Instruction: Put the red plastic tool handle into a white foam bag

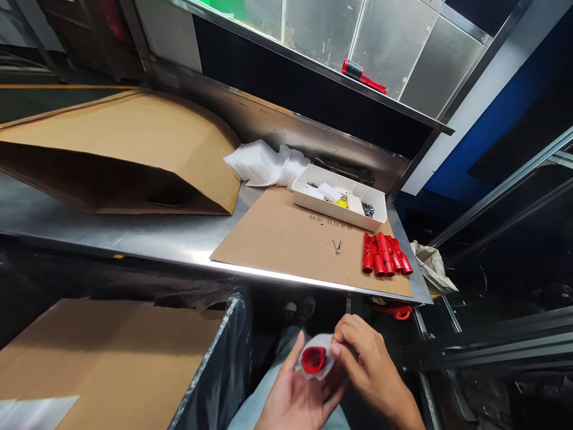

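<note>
Far off to the left of your fingers, one cardboard box (111, 358) sits low beside you, and one large brown paper bag (120, 149) lies flat on the steel bench (134, 236) above it. Up and ahead of your fingers lies one cardboard sheet (286, 239), with one stack of clear bags (264, 162) at its far edge.

Your left hand (298, 397) is palm up, low in your lap, fingers loosely curled and thumb raised, cradling one red tube (313, 360) whose open end faces you. One clear bag (319, 352) wraps that tube, resting against your left thumb.

Your right hand (369, 364) comes in from the right, knuckles up, thumb and forefinger pinching the bag's edge just beside the tube.

Above your right fingers, on the sheet, you have one small metal clip (336, 245), one white tray (339, 197) of small parts, and a cluster of about five red tubes (385, 254). One more red tool (363, 76) lies on the high shelf.
</note>
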`<control>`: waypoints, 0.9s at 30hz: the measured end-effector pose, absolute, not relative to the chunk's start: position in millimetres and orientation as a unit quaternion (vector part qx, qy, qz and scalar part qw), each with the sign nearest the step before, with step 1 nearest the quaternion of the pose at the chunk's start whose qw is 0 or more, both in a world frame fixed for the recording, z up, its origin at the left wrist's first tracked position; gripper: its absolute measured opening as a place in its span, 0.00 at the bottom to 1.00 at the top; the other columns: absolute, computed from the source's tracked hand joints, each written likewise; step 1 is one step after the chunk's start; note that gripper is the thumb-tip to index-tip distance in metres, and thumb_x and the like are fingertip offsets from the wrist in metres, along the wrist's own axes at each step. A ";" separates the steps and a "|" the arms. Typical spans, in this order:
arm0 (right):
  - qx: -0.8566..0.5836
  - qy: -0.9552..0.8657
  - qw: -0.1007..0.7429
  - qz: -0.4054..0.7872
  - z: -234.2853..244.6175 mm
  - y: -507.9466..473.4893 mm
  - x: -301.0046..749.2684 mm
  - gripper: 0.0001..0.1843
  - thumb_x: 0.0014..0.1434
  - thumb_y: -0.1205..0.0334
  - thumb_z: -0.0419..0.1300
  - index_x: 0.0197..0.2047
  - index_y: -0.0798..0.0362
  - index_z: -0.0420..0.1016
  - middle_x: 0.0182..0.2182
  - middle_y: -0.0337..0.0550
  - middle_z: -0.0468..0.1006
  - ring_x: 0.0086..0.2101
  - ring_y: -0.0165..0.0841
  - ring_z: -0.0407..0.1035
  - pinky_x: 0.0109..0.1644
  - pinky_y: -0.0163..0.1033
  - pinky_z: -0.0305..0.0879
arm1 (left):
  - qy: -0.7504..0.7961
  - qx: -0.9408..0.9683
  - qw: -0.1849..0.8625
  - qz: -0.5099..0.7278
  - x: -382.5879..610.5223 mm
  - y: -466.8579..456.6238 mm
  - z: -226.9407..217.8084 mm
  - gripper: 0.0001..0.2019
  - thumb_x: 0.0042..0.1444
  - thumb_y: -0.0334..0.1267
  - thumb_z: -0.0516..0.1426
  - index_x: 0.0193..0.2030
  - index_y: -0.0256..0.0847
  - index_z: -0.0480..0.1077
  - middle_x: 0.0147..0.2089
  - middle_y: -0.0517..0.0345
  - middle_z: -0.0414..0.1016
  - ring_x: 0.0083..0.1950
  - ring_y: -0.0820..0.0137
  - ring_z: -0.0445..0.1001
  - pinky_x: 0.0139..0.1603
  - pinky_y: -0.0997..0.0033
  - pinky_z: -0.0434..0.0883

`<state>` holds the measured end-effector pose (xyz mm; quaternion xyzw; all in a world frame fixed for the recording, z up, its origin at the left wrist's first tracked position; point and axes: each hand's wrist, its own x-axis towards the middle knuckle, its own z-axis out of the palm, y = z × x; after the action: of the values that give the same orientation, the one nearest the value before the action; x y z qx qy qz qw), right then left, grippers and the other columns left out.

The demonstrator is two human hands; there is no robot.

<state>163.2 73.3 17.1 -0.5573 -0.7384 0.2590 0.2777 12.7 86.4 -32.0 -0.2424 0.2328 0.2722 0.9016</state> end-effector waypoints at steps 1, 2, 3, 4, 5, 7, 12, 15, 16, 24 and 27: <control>-0.544 -0.737 0.285 0.282 18.3 72.8 162.7 0.15 0.70 0.54 0.49 0.32 0.49 0.65 0.32 0.37 0.70 0.34 0.32 0.65 0.38 0.36 0.59 | 0.238 -0.242 0.903 0.263 13.0 85.7 -34.0 0.24 0.65 0.51 0.53 0.37 0.27 0.75 0.31 0.37 0.81 0.35 0.52 0.81 0.39 0.54 0.79; -0.530 -0.734 0.296 0.305 19.4 72.5 162.5 0.16 0.70 0.52 0.49 0.32 0.49 0.64 0.32 0.37 0.69 0.34 0.32 0.65 0.38 0.36 0.59 | 0.244 -0.240 0.904 0.256 13.4 84.7 -36.3 0.23 0.65 0.50 0.55 0.37 0.28 0.76 0.30 0.38 0.81 0.33 0.53 0.81 0.37 0.56 0.79; -0.516 -0.731 0.308 0.325 20.2 72.5 162.6 0.17 0.70 0.51 0.49 0.32 0.49 0.64 0.32 0.38 0.69 0.34 0.32 0.64 0.38 0.36 0.60 | 0.250 -0.237 0.904 0.253 13.9 83.6 -39.0 0.21 0.65 0.49 0.56 0.37 0.28 0.76 0.30 0.40 0.81 0.32 0.55 0.81 0.35 0.59 0.79; -0.508 -0.726 0.319 0.337 20.7 72.5 163.0 0.17 0.70 0.51 0.48 0.31 0.49 0.63 0.32 0.38 0.68 0.33 0.32 0.64 0.38 0.36 0.60 | 0.255 -0.234 0.903 0.254 14.1 82.5 -41.6 0.19 0.65 0.46 0.56 0.37 0.28 0.76 0.29 0.42 0.81 0.31 0.56 0.81 0.35 0.60 0.79; -0.513 -0.719 0.326 0.336 20.9 72.5 163.7 0.17 0.70 0.51 0.48 0.31 0.49 0.63 0.31 0.38 0.68 0.33 0.32 0.63 0.38 0.36 0.59 | 0.258 -0.231 0.902 0.257 14.0 81.5 -44.0 0.17 0.65 0.44 0.56 0.38 0.28 0.76 0.29 0.43 0.82 0.30 0.58 0.81 0.35 0.61 0.79; -0.544 -0.703 0.333 0.314 20.9 71.9 165.4 0.16 0.70 0.53 0.48 0.31 0.50 0.62 0.30 0.38 0.67 0.33 0.32 0.62 0.37 0.36 0.57 | 0.251 -0.222 0.906 0.259 12.5 80.2 -47.3 0.17 0.67 0.41 0.55 0.41 0.26 0.76 0.32 0.41 0.82 0.32 0.57 0.81 0.39 0.59 0.78; -0.540 -0.690 0.353 0.328 21.8 65.6 168.2 0.15 0.70 0.56 0.49 0.30 0.50 0.59 0.30 0.36 0.64 0.33 0.31 0.61 0.37 0.35 0.56 | 0.199 -0.211 0.929 0.228 7.3 80.0 -43.6 0.31 0.66 0.55 0.50 0.45 0.20 0.75 0.41 0.26 0.80 0.43 0.45 0.80 0.46 0.50 0.76; -0.528 -0.686 0.364 0.344 26.2 62.3 169.1 0.15 0.70 0.56 0.50 0.30 0.50 0.60 0.30 0.36 0.64 0.33 0.31 0.60 0.38 0.35 0.56 | 0.192 -0.213 0.933 0.217 10.1 79.9 -37.8 0.32 0.66 0.55 0.50 0.45 0.18 0.74 0.39 0.28 0.80 0.39 0.49 0.81 0.42 0.55 0.77; -0.521 -0.681 0.370 0.358 27.7 61.7 169.7 0.15 0.69 0.55 0.50 0.30 0.50 0.60 0.30 0.36 0.64 0.33 0.31 0.60 0.39 0.35 0.56 | 0.199 -0.214 0.930 0.222 12.2 80.0 -36.4 0.29 0.66 0.52 0.52 0.44 0.18 0.74 0.37 0.30 0.80 0.36 0.52 0.81 0.40 0.57 0.78; -0.603 -0.609 0.428 0.286 -4.3 59.5 171.9 0.21 0.61 0.40 0.58 0.33 0.51 0.68 0.30 0.36 0.65 0.30 0.31 0.61 0.33 0.35 0.55 | 0.310 -0.184 0.861 0.357 18.7 86.9 -40.3 0.09 0.67 0.29 0.51 0.48 0.24 0.69 0.36 0.41 0.79 0.32 0.62 0.80 0.36 0.65 0.78; -0.625 -0.627 0.385 0.262 -23.8 56.6 170.8 0.23 0.60 0.41 0.59 0.26 0.51 0.65 0.26 0.35 0.64 0.28 0.30 0.61 0.31 0.35 0.53 | 0.335 -0.182 0.844 0.378 15.4 87.7 -42.8 0.07 0.66 0.27 0.51 0.47 0.28 0.68 0.35 0.45 0.78 0.32 0.64 0.79 0.37 0.67 0.79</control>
<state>170.8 56.6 -23.8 -0.6250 -0.6269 0.2617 0.3845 15.4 87.7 -42.8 -0.1822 0.3346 0.3785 0.8436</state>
